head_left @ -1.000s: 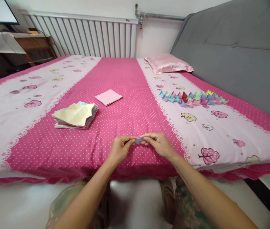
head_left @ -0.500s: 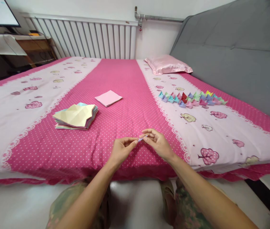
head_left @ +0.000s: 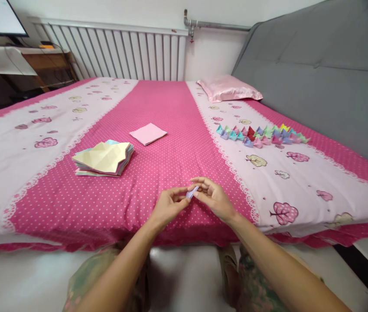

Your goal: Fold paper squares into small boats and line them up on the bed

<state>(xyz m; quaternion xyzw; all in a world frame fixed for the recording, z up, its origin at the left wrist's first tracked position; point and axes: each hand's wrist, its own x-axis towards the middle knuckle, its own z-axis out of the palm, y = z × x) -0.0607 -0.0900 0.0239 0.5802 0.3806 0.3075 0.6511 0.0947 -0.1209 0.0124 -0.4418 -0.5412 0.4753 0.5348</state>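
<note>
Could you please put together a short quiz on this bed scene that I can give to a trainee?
1. True or false: the left hand and the right hand both pinch the small folded paper.
2. Fill in: the top sheet of the creased stack is pale ____.
3. Where does the row of folded pieces lie?
A) on the pillow
B) on the pale strip of the bedcover, to the right of the hands
C) on top of the creased stack

Key: 1 true; 2 yellow; 3 B.
</note>
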